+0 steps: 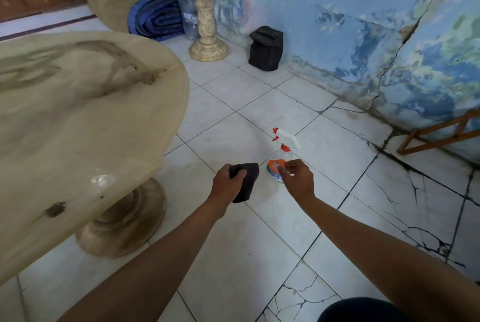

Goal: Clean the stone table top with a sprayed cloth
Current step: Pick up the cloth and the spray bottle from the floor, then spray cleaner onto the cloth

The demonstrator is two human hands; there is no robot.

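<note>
Both arms outstretched; left hand [228, 178] clutches cloth [246, 181].

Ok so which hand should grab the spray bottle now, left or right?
Right. The right hand hangs just over the spray bottle on the floor and holds nothing, while the left hand already grips the dark cloth.

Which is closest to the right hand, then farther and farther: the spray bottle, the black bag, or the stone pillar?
From the right hand:
1. Spray bottle, on the floor right beside its fingers.
2. Black bag, far ahead by the blue wall.
3. Stone pillar, a bit past the bag, to its left.
</note>
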